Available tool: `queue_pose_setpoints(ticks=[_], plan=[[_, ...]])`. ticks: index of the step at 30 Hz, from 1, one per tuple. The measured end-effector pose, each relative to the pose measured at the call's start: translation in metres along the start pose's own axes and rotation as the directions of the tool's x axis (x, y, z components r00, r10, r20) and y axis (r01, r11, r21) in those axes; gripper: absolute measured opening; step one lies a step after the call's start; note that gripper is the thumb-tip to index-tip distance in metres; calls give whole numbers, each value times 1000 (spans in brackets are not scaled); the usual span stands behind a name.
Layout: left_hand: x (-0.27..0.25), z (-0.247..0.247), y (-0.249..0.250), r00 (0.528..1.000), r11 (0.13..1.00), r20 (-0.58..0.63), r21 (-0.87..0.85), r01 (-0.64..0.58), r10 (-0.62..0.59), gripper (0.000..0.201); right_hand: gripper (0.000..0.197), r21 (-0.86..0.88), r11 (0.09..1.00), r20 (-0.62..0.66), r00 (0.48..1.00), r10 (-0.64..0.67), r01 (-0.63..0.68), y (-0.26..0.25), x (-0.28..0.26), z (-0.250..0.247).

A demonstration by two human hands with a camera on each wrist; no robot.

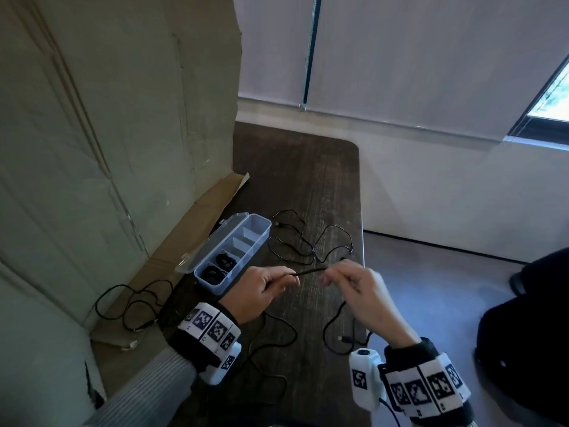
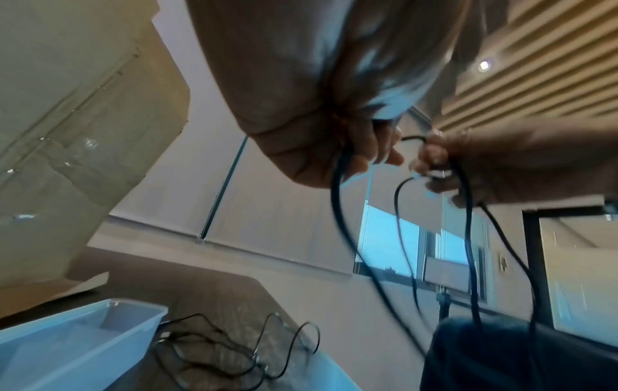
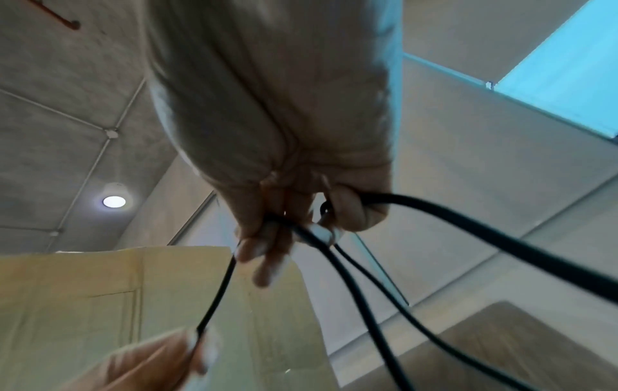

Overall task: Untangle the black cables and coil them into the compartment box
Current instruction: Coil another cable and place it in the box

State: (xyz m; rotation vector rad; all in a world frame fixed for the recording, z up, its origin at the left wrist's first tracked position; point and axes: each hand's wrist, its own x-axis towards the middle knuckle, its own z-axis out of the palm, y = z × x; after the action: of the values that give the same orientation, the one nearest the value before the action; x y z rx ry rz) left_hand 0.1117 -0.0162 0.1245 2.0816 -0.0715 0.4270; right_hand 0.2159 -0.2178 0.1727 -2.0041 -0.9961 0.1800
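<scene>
Beyond hands point(image 1: 264, 288), loose cable tangle point(image 1: 311, 238).

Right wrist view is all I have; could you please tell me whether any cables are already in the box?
Observer: Yes. In the head view, the box holds coiled cables in its two nearest compartments; the farther ones look empty.
Operator: Thank you. Are loose cables left on the table?
Observer: Yes, a tangle lies on the table, right of the box.
Operator: Is there any elsewhere?
Observer: Another cable lies on the cardboard left of the box.
</scene>
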Motion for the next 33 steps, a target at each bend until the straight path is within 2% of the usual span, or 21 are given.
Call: queue_pose_setpoints(ticks=[3,6,8,10,13,14,15,16,17,18,19,21,22,24,25,27,28,30,33], plan=[[-6,5,-21,1000,993,5,120,-11,10,33,26,156,987,-222,972,74,-40,0,1,-16],[-16,9,-47,1000,969,-17,244,28,-25,43,23,419,908,-407,899,160,28,-2,-2,-40],[-23,10,-61,999,942,-14,332,43,-40,50,24,569,819,-456,858,237,76,-1,-5,-54],[-34,10,-78,1000,906,6,424,21,-25,51,26,716,688,-474,804,358,115,3,-7,-71],[-52,0,-101,987,879,18,458,133,-159,38,26,866,452,-451,727,518,215,14,-12,-101],[-57,-4,-105,977,863,22,474,175,-211,30,23,882,396,-447,714,539,254,16,-13,-107],[-60,-8,-106,969,846,26,494,201,-246,25,22,884,378,-454,705,546,276,19,-14,-110],[-60,-11,-103,961,824,27,522,222,-276,24,21,864,427,-479,695,536,266,20,-15,-108],[-58,-13,-98,959,802,18,553,227,-284,28,18,816,540,-512,694,505,209,19,-17,-104],[-54,-13,-91,965,788,-4,576,218,-264,41,12,726,675,-538,721,437,132,18,-18,-96],[-48,-13,-83,973,782,-13,592,193,-230,56,8,618,784,-511,787,345,57,15,-18,-86],[-35,-9,-65,986,776,17,620,119,-165,71,44,400,915,-339,919,201,-52,12,-18,-63],[-28,-6,-55,989,771,53,632,75,-140,70,57,299,950,-242,957,162,-85,13,-16,-51],[-16,0,-31,993,758,97,652,-13,-66,59,62,99,987,-46,990,131,-126,13,-11,-23],[-11,2,-23,994,752,105,658,-47,-30,56,64,-20,991,52,989,136,-136,13,-10,-9],[-4,6,-12,993,761,115,647,-45,-39,56,64,-225,964,202,960,191,-144,14,-8,17],[-3,7,-11,991,769,117,638,-25,-65,56,57,-288,949,246,948,204,-129,15,-9,26],[-1,7,-14,990,803,100,596,16,-94,50,38,-298,950,285,942,177,-89,18,-9,34],[-4,0,-25,994,914,76,405,36,-73,48,36,-103,991,265,957,116,-91,21,-10,26]])
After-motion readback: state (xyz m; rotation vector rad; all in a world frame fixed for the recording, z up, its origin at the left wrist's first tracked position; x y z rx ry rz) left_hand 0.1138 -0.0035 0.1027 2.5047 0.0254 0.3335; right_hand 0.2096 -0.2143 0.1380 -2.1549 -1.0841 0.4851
